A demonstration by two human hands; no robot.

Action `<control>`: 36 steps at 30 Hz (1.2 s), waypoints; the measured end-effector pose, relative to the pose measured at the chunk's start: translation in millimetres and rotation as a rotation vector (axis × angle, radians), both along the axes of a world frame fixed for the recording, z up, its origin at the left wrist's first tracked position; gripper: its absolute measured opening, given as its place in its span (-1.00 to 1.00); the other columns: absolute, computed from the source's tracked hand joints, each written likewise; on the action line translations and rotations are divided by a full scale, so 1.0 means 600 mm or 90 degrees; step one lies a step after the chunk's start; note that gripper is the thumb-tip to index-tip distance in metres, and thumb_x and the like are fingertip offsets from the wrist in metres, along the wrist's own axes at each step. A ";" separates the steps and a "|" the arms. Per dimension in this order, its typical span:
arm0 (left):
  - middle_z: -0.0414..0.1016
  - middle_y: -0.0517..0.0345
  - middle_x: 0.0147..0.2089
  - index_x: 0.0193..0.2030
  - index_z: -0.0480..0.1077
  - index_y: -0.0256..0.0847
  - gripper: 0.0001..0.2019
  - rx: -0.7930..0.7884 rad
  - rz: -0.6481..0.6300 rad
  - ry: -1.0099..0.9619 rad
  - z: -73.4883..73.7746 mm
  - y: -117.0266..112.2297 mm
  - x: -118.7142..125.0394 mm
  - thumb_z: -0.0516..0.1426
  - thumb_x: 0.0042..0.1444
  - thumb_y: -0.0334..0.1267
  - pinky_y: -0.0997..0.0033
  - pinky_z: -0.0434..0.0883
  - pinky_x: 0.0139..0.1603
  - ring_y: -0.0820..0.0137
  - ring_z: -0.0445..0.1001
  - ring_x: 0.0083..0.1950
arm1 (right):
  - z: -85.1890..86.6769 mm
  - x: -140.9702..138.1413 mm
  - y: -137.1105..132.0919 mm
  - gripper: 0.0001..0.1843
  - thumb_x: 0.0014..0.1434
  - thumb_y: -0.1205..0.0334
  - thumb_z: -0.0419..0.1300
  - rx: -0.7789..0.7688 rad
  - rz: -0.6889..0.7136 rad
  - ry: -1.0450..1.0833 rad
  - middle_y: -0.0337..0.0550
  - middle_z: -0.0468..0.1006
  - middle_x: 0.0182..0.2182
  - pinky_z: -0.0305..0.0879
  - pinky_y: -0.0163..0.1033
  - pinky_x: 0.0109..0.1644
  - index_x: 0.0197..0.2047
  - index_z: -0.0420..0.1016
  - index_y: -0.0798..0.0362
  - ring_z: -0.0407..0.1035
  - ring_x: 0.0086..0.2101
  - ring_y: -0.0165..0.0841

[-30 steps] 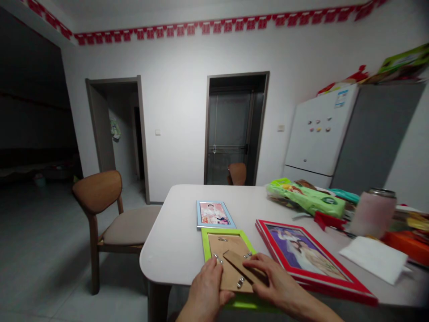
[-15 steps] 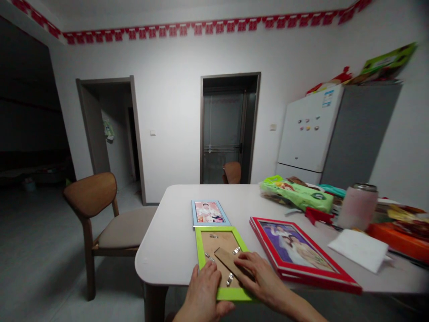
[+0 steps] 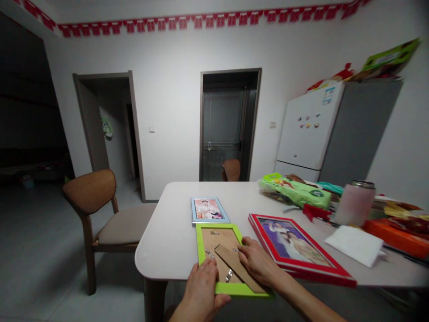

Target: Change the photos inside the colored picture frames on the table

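Note:
A lime-green photo frame lies face down at the table's near edge, its brown backboard showing. A brown stand leg slants across the backboard, with small metal clips around it. My left hand holds the frame's lower left side, thumb at the bottom edge, fingertips beside the left clip. With curled fingers, my right hand grips the frame's right side and presses at the clip there, which it mostly covers. Beyond the green frame, a light-blue photo frame lies face up.
Red photo frames are stacked at the right, picture up. Past them are white paper, a pink bottle, a green packet and an orange item. A wooden chair stands left of the table.
My right hand has moved up from the stand leg to the right-hand clip, uncovering more of the leg and the frame's lower right corner. My left hand stays on the left side.

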State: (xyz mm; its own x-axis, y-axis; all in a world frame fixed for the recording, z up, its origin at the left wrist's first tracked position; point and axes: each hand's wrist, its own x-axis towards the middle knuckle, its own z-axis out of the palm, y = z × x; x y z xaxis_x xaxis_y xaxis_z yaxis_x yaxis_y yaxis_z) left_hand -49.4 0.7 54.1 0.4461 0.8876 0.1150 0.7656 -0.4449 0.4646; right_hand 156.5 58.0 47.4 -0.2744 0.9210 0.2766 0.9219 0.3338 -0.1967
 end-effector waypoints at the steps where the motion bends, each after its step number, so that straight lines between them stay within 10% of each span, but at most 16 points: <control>1: 0.11 -0.10 0.16 0.11 0.07 -0.39 -0.32 -0.003 -0.002 -0.002 0.001 0.000 -0.001 0.18 -0.15 -0.19 0.20 -0.06 0.18 0.22 0.04 0.18 | 0.002 0.000 -0.004 -0.62 0.12 0.18 -0.18 -0.002 -0.006 -0.006 -0.06 0.33 -0.35 0.10 -0.27 -0.18 -0.43 0.41 0.10 0.23 -0.32 -0.36; 17: 0.19 -0.08 0.11 0.04 0.18 -0.31 -0.39 0.021 -0.001 -0.034 -0.007 0.004 -0.010 0.22 -0.21 -0.23 0.25 0.07 0.14 0.21 0.12 0.13 | 0.032 -0.040 -0.100 -0.74 0.04 0.15 -0.01 0.026 0.296 0.005 -0.12 0.30 -0.12 0.02 -0.12 0.00 -0.21 0.39 -0.05 0.10 -0.07 -0.26; 36: 0.20 -0.11 0.10 0.06 0.16 -0.33 -0.34 0.005 -0.007 -0.057 0.000 -0.002 -0.017 0.25 -0.24 -0.30 0.24 0.05 0.16 0.22 0.14 0.12 | 0.019 -0.116 -0.009 -0.78 0.07 0.21 -0.02 0.006 0.212 -0.023 -0.15 0.39 -0.32 0.04 -0.26 -0.22 -0.37 0.44 0.00 0.18 -0.24 -0.33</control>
